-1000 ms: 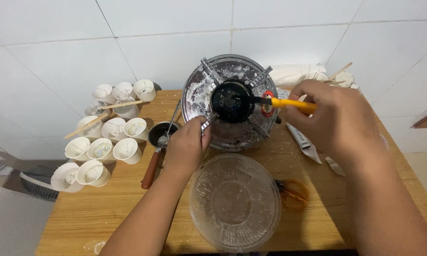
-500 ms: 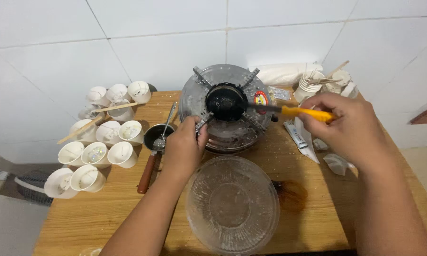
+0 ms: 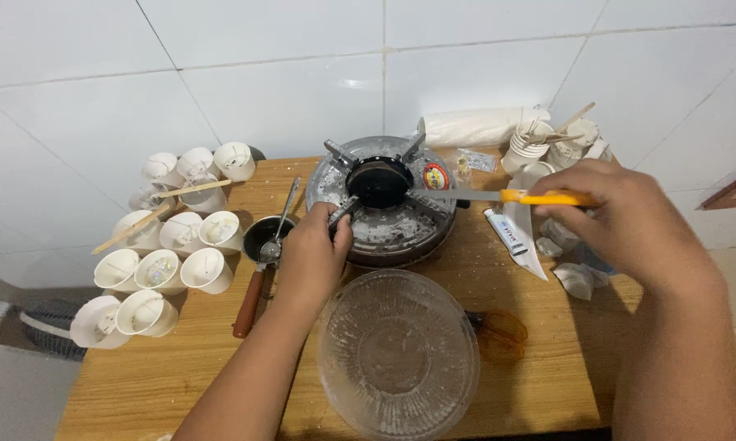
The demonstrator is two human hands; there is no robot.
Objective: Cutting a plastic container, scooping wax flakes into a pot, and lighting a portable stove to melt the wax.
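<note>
A round metal stove [image 3: 388, 229] with a black burner [image 3: 378, 181] stands at the back of the wooden table [image 3: 180, 367]. My left hand [image 3: 315, 257] grips the stove's front left pan support. My right hand [image 3: 629, 216] holds a yellow-handled knife [image 3: 498, 196] level, its blade tip reaching the burner's right side. A clear glass bowl [image 3: 396, 353] sits upside down in front of the stove, between my forearms.
Several white cups [image 3: 168, 245] with wooden sticks crowd the table's left side. A small black pan with a spoon and a brown handle [image 3: 257, 261] lies left of the stove. Amber-handled scissors [image 3: 498, 331], a tube [image 3: 511, 237], stacked cups [image 3: 531, 147] and a white roll [image 3: 474, 126] lie to the right.
My right hand has drawn the knife rightwards, out of the burner's middle. The left hand keeps its grip on the stove. The view has tilted so the stove looks flatter.
</note>
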